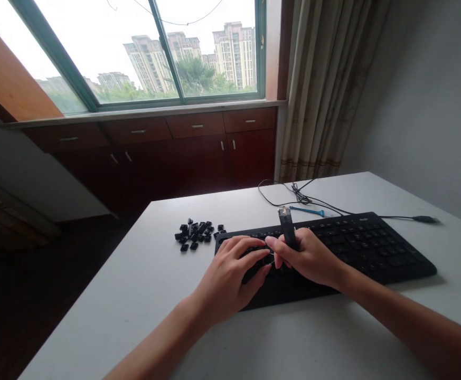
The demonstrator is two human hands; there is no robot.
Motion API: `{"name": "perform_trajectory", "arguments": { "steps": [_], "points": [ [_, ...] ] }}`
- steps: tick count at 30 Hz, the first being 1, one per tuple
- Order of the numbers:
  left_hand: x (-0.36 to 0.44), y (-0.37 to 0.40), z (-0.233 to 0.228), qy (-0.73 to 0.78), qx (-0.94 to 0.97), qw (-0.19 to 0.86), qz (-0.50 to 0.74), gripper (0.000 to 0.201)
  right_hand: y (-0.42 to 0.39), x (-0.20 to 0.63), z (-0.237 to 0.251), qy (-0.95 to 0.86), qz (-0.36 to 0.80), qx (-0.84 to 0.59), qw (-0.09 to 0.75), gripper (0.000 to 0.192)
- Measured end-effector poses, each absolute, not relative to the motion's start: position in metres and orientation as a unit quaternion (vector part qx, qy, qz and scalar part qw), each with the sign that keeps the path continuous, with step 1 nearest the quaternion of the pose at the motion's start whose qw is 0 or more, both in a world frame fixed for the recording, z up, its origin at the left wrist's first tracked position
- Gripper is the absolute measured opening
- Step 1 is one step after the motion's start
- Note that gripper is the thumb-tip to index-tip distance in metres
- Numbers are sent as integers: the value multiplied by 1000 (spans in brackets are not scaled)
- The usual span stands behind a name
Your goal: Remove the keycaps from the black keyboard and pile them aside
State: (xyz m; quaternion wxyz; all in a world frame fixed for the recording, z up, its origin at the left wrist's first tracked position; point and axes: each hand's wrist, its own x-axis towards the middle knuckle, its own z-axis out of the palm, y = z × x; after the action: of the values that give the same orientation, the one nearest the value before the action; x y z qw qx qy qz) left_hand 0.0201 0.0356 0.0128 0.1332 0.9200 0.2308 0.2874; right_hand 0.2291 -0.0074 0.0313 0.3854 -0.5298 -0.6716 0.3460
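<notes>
I have my right grip (313, 258) closed around a black tool (288, 232), thumb laid along its near side. The tool stands steeply out of my fist, its metal-tipped end pointing up and away from me. Below my fingers a thin bright wire (272, 258) shows at the tool's lower side, over the keys.

The black keyboard (368, 245) lies on the white desk (135, 311) directly under both hands: its left part is beneath my left grip (230, 272), and its right part reaches out past my right wrist. My left fingers are curved and slightly apart, with the thumb below them, all tips turned toward the wire; I cannot tell whether they pinch it or only rest beside it. The 2 hands nearly meet over the keys.

Just beyond the keyboard's left end, a loose heap of black keycaps (194, 232) sits directly on the desk, a few strays near the corner. Behind the keyboard lie a slim blue tool (306, 210) and a tangled black cable (301, 198).

Under the window (214, 68), well apart from the desk, a dark red cabinet (198, 158) has 4 drawers (139, 137) in a row, all closed, their contents hidden.
</notes>
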Motion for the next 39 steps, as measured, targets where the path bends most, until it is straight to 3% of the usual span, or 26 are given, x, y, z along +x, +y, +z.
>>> {"name": "perform_trajectory", "arguments": {
  "steps": [4,10,17,23,39],
  "points": [
    [19,36,14,223,922,135,287,23,-8,228,33,-661,385,-508,396,52],
    [18,37,14,228,923,137,278,27,-7,227,38,-576,534,-484,387,54],
    [19,35,16,230,924,138,274,28,-8,226,37,-606,474,-493,406,51],
    [18,35,16,220,923,139,282,22,-5,230,38,-574,543,-478,385,55],
    [19,36,16,231,930,129,254,31,-5,240,40,-553,637,-404,354,58]
  ]
}}
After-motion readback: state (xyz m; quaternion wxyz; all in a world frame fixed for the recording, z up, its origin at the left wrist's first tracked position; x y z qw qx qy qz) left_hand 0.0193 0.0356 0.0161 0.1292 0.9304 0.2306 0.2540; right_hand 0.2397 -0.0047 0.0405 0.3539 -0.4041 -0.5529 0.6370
